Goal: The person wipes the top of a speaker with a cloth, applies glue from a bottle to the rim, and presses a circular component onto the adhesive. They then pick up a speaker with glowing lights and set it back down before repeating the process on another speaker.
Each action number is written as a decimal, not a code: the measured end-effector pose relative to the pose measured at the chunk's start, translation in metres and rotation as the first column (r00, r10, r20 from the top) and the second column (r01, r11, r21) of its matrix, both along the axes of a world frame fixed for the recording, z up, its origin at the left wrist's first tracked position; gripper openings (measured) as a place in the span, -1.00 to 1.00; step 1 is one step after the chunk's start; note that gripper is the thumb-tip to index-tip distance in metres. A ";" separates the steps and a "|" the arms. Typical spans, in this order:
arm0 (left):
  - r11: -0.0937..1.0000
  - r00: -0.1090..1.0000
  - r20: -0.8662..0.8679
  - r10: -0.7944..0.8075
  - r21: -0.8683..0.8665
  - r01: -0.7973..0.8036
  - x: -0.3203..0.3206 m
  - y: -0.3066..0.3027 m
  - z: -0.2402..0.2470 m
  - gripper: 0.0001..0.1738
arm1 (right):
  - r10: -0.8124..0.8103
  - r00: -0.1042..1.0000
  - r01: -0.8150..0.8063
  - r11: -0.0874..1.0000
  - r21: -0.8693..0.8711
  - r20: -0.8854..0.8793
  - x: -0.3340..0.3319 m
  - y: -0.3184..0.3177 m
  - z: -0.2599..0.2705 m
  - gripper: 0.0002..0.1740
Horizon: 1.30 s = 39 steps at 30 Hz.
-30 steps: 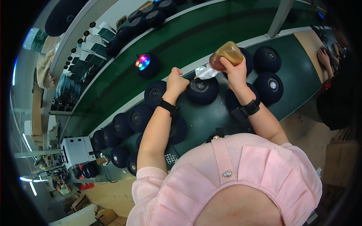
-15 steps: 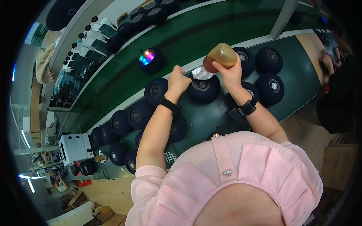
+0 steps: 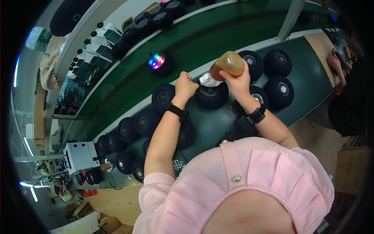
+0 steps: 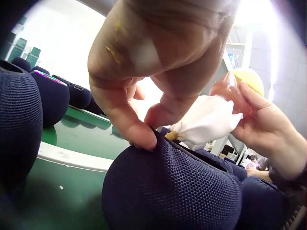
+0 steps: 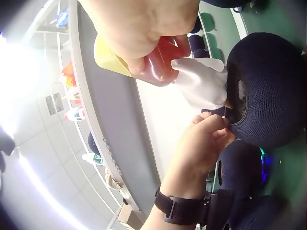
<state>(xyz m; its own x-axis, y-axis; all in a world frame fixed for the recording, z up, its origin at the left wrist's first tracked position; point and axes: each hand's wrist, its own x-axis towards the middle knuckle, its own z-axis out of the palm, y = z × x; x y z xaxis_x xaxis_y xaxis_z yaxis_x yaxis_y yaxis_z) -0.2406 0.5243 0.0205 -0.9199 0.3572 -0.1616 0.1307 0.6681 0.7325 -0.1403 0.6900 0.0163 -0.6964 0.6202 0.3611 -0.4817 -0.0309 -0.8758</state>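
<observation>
A round, dark blue fabric-covered speaker (image 3: 213,100) sits on the green bench between both hands. At its rim, my left hand (image 3: 185,88) pinches the edge of the fabric (image 4: 165,143) between thumb and finger. My right hand (image 3: 240,81) grips a squeeze bottle (image 3: 230,62) of amber liquid, tipped with its neck toward the speaker. White wrapping (image 4: 208,120) surrounds the bottle's neck. From it pokes a yellowish nozzle tip (image 4: 171,135), right at the rim beside the left fingertips.
More speakers (image 3: 277,62) stand to the right, and a row of them (image 3: 126,130) runs to the left. Behind the left hand, one speaker glows with coloured lights (image 3: 156,61). A white machine (image 3: 80,157) stands at the far left. Another person's hands (image 3: 334,60) rest at the right end.
The bottle first rose and tilted more steeply, then came down slightly toward the rim. The left hand stays at the same speaker's edge throughout.
</observation>
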 end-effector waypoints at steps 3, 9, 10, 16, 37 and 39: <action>1.000 0.999 0.018 0.027 0.014 -0.027 0.000 0.002 0.004 -0.58 | -0.062 0.997 0.060 0.997 0.047 0.034 0.005 -0.002 -0.001 -0.23; 0.999 0.999 0.041 0.030 0.010 -0.030 -0.001 0.000 0.002 -0.55 | -0.030 0.999 0.029 0.999 -0.032 -0.029 0.012 -0.007 -0.004 -0.25; 0.999 0.999 0.034 0.030 0.014 -0.030 0.001 0.001 0.003 -0.55 | -0.031 0.999 0.029 0.998 -0.062 -0.031 0.012 -0.008 -0.004 -0.26; 0.997 0.995 0.070 0.069 0.009 -0.070 -0.001 0.001 0.001 -0.55 | -0.021 0.999 0.017 0.996 -0.085 -0.048 0.013 -0.008 -0.005 -0.28; 0.944 0.984 -0.060 -0.167 -0.298 0.142 0.010 0.008 0.024 -0.53 | -0.025 0.998 0.049 0.830 -0.555 0.050 0.035 0.057 0.036 -0.59; 0.965 0.949 -0.219 -0.224 -0.187 0.185 0.012 0.013 0.016 -0.61 | -0.020 0.998 0.048 0.826 -0.561 0.057 0.036 0.056 0.035 -0.60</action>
